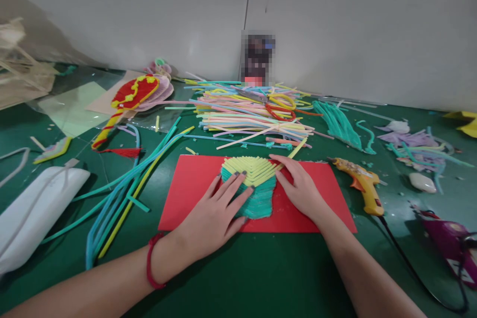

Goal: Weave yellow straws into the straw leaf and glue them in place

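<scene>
A red sheet [186, 194] lies on the green table, bearing a shape built from pipe cleaners. Its upper part is yellow strips [249, 166] in a chevron pattern; teal strips [264, 203] fill the part below. My left hand [212, 213] rests flat on the shape, fingers apart, covering its left side. At the shape's upper right edge, my right hand [300, 184] pinches a yellow pipe cleaner [297, 149] between thumb and fingers. The strip's far end sticks out up and to the right, while its near end meets the chevron.
Behind the sheet lies a pile of pipe cleaners [246, 109] with orange-handled scissors [281, 109] on top. A yellow glue gun [363, 186] with a black cord lies right. Loose pipe cleaners [122, 194], a white packet [40, 208] and a red-and-yellow fan-shaped craft [134, 92] are left.
</scene>
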Demonstrator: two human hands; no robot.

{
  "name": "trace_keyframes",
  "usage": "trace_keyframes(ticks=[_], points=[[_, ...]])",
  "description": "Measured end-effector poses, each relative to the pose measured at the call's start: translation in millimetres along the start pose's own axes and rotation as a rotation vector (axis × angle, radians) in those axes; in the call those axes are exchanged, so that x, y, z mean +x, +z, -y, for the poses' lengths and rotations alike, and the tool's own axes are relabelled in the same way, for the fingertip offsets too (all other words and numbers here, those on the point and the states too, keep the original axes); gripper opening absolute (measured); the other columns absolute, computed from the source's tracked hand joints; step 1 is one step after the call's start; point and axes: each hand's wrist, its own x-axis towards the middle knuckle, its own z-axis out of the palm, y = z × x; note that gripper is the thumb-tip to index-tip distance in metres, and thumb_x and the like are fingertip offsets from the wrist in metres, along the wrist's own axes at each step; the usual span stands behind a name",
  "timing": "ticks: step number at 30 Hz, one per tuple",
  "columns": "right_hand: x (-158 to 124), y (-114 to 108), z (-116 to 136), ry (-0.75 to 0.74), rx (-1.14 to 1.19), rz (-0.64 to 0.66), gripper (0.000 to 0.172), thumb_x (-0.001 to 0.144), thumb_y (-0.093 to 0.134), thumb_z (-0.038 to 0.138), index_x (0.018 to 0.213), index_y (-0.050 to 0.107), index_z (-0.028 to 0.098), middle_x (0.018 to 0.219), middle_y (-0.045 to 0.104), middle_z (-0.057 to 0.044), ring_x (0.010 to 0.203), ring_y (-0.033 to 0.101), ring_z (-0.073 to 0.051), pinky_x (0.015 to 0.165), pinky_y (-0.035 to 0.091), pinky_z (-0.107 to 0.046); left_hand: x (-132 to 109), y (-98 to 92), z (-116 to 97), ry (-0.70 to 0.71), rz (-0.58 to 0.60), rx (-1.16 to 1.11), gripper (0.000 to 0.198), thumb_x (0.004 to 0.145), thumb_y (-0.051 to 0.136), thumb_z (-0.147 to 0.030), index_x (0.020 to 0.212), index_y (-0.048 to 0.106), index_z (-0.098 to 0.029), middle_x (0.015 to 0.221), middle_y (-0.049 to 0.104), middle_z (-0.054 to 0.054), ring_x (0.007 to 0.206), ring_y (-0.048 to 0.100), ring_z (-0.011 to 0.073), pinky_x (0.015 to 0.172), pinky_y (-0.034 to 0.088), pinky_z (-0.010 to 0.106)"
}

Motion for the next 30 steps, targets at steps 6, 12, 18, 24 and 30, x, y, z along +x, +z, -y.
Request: trace_keyframes(ticks=[6,12,18,24,30], points=[[-1.7,0.0,3.4,-0.045,-0.019,0.006,0.038,0.091,0.043,0.032,0.128,0.052,0.026,0.130,0.059,-0.009,0.121,0.054,-0.026,0.103,0.042,-0.050,-0.1,0.3,-0.6,-0.004,0.004,0.005,0.050,0.098,0.039,-0.038,0.144,0.037,-0.019,0.154,0.030,0.014,0.139,0.033,0.0286,0.108,0.034,0.049],[-1.8,-0.1,4.2,-0.054,-0.026,0.019,0.038,0.091,0.043,0.030,0.128,0.051,0.025,0.131,0.058,-0.010,0.122,0.053,-0.026,0.104,0.041,-0.050,-0.1,0.6,-0.8,-0.007,-0.003,-0.001,0.050,0.098,0.038,-0.038,0.144,0.036,-0.018,0.154,0.030,0.013,0.140,0.032,0.0287,0.108,0.034,0.049],[-1.5,-0.2,4.7,-0.060,-0.026,0.017,0.038,0.091,0.044,0.029,0.127,0.051,0.025,0.131,0.058,-0.009,0.122,0.053,-0.026,0.105,0.041,-0.051,0.2,0.6,-0.7,-0.007,-0.006,0.003,0.050,0.098,0.039,-0.038,0.144,0.037,-0.018,0.154,0.030,0.014,0.139,0.033,0.0292,0.108,0.033,0.049],[-2.0,0.0,2.8,-0.029,-0.017,0.024,0.038,0.091,0.043,0.029,0.127,0.051,0.024,0.132,0.057,-0.010,0.123,0.052,-0.025,0.105,0.041,-0.049,0.4,0.1,-0.3,0.002,-0.005,0.006,0.050,0.098,0.040,-0.037,0.144,0.037,-0.018,0.154,0.030,0.014,0.139,0.033,0.0294,0.107,0.034,0.050],[-1.2,2.2,-0.9,0.017,0.001,0.011,0.038,0.092,0.038,0.027,0.127,0.052,0.024,0.132,0.058,-0.009,0.123,0.052,-0.024,0.106,0.040,-0.048,-0.5,1.5,0.3,0.004,-0.013,0.001,0.050,0.098,0.039,-0.038,0.144,0.037,-0.018,0.154,0.030,0.014,0.139,0.033,0.0287,0.108,0.033,0.049]])
